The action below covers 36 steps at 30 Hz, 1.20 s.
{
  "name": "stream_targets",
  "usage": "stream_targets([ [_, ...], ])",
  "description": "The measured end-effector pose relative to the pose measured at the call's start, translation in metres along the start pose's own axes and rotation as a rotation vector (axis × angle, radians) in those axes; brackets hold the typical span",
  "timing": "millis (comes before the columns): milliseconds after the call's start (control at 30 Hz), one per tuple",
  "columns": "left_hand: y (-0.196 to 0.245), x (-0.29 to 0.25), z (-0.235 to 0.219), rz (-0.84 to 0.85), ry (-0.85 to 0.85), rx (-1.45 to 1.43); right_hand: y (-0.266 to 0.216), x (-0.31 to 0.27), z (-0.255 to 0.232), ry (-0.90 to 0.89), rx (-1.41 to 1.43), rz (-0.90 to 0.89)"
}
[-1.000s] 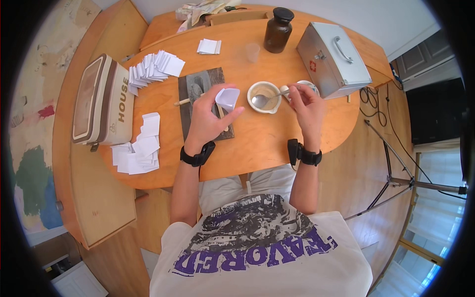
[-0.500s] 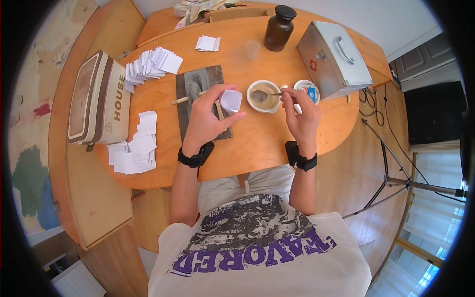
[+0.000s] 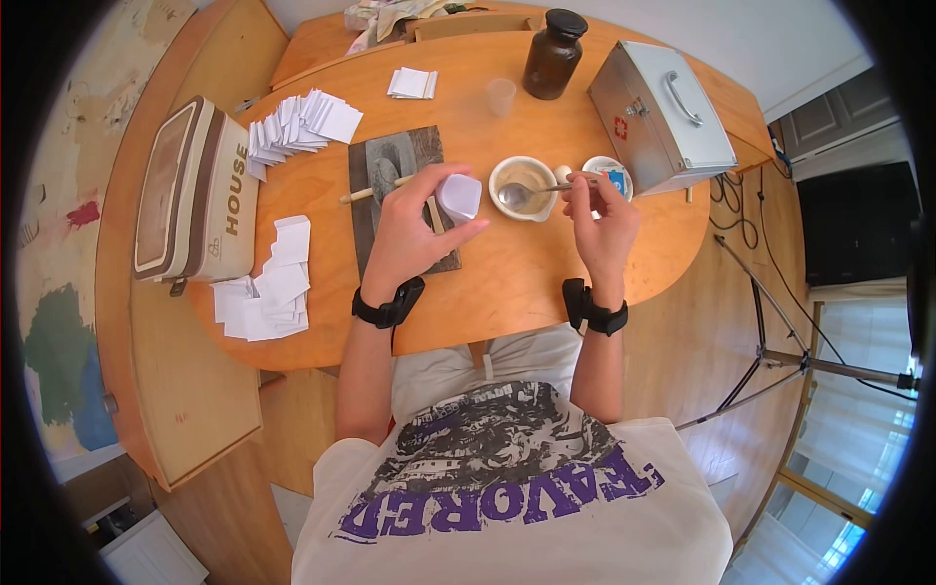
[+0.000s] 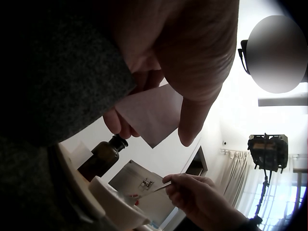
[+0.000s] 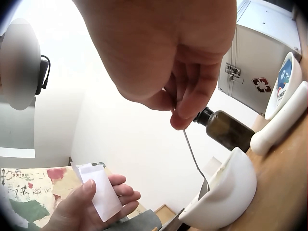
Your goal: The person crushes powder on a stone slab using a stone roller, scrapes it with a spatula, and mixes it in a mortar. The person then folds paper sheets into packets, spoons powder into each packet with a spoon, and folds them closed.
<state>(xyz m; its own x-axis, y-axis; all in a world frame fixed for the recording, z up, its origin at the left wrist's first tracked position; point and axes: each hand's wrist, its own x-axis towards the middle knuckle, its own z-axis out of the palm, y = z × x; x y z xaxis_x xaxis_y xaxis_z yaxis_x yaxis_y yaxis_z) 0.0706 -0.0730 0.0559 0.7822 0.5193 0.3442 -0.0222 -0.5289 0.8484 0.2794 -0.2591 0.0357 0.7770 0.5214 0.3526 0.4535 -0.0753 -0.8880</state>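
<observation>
My left hand (image 3: 409, 229) holds a small white paper pouch (image 3: 458, 198) between thumb and fingers, just left of the mortar. In the right wrist view the thumb lies across the pouch's face. My right hand (image 3: 606, 232) pinches the handle of a metal spoon (image 5: 191, 155) from above. The spoon's bowl sits inside the rim of a white mortar (image 5: 236, 192), which has beige powder in it. Close by the mortar's right side lies a white pestle (image 5: 281, 120), partly hidden by the right hand in the head view.
Behind the right hand stands a white dish (image 3: 627, 188) with a blue label, beside a metal first-aid case (image 3: 663, 117). A dark jar (image 3: 554, 58) and a clear cup (image 3: 500, 96) are farther back. White packets (image 3: 310, 127) and a dark board (image 3: 378, 229) lie left.
The right hand moved left and dipped the spoon into the powder, then drew it slightly back up and right. The left hand turned the pouch a little, shifting it slightly right.
</observation>
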Motion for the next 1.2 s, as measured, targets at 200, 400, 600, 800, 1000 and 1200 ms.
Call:
stream_targets([
  [200,0.0,0.001,0.0,0.015,0.006,0.022,0.005,0.003,-0.008,0.067,0.132,0.166],
  [400,0.001,0.003,0.003,0.012,0.026,0.02,-0.036,0.007,-0.019,0.158,0.278,0.165],
  [600,0.006,0.006,0.003,0.009,0.034,0.025,-0.094,-0.002,-0.012,0.21,0.3,0.086],
  [800,0.009,0.006,0.004,0.009,0.06,0.02,-0.108,-0.02,0.006,0.149,0.202,-0.126],
  [1000,0.009,0.006,0.002,0.009,0.038,0.023,-0.103,-0.025,0.01,0.097,-0.07,-0.468],
  [1200,0.005,0.005,0.003,0.003,0.03,0.01,-0.103,-0.023,0.004,-0.028,-0.135,-0.654],
])
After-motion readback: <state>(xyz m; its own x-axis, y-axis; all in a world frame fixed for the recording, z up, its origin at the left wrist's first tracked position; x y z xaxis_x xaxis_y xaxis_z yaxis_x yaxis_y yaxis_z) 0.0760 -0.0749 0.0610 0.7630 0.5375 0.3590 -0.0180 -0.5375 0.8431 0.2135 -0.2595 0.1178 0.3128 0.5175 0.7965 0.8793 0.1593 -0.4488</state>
